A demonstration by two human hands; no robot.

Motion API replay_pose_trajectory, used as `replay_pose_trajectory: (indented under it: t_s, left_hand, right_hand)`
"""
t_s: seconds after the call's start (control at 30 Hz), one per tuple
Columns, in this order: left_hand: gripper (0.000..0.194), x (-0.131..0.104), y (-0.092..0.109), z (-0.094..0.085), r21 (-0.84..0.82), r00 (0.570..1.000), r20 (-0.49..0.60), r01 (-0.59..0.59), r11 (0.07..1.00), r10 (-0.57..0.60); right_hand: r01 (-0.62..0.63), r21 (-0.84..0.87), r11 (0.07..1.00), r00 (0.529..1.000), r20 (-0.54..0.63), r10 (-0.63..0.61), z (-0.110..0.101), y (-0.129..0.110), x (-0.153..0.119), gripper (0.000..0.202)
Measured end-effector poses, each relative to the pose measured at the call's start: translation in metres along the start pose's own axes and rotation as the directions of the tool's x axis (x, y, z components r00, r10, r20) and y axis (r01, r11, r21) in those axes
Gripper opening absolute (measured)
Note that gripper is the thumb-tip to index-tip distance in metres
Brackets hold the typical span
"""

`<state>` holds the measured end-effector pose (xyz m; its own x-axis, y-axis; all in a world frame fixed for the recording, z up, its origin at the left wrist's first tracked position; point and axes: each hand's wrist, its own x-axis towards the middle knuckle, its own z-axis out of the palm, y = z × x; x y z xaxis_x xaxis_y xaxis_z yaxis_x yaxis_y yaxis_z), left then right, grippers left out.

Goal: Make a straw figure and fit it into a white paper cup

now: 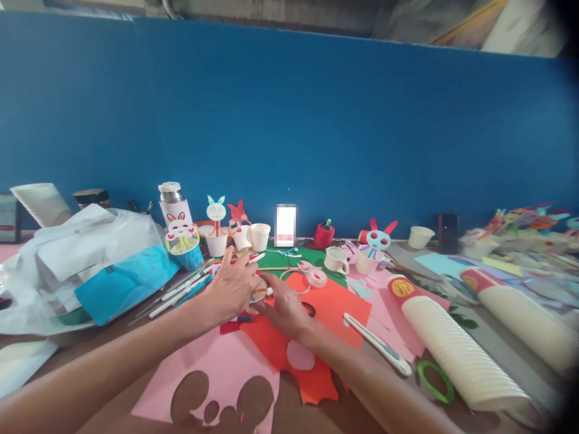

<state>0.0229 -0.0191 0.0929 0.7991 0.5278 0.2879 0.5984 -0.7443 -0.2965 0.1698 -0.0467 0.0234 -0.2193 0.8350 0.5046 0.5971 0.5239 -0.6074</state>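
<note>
My left hand (pixel 235 288) and my right hand (pixel 286 306) meet over the middle of the table, their fingers closed around a small round piece (pixel 259 292) that they mostly cover. A white pen (pixel 257 257) pokes up beside my left fingers. Under and beside my right hand lies red-orange paper (pixel 335 313), with a tape roll (pixel 316 276) behind. In front of my hands is pink paper (pixel 203 355) with round holes cut in it. A dark blue marker cap (pixel 244 319) is just below my left hand.
Rabbit-decorated paper cups (pixel 216 243) stand along the blue wall. Markers (pixel 181 292) and a plastic bag (pixel 136 241) lie left. A box cutter (pixel 377 345), green tape roll (pixel 435 381) and stacked paper cups (pixel 461 349) are at right.
</note>
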Motion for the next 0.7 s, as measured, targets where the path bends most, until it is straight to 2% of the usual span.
replay_pose_trajectory:
  t_s: [0.3, 0.47, 0.7]
  left_hand:
    - [0.024, -0.0033, -0.0029, -0.0003, -0.007, 0.999, 0.024, -0.025, 1.000, 0.026]
    - [0.020, -0.0029, -0.0042, 0.0022, 0.000, 0.999, -0.010, -0.038, 0.999, 0.038]
    - [0.020, 0.0009, -0.0067, 0.0014, 0.019, 0.992, 0.003, -0.123, 0.992, 0.123]
  right_hand:
    - [-0.038, 0.057, 0.998, 0.999, -0.009, 0.039, 0.0016, 0.0001, 0.0008, 0.044]
    - [-0.058, 0.100, 0.993, 0.998, -0.007, 0.059, 0.0053, 0.0058, -0.0005, 0.044]
    - [-0.081, 0.118, 0.990, 0.997, -0.002, 0.082, 0.0054, 0.0055, -0.0002, 0.046]
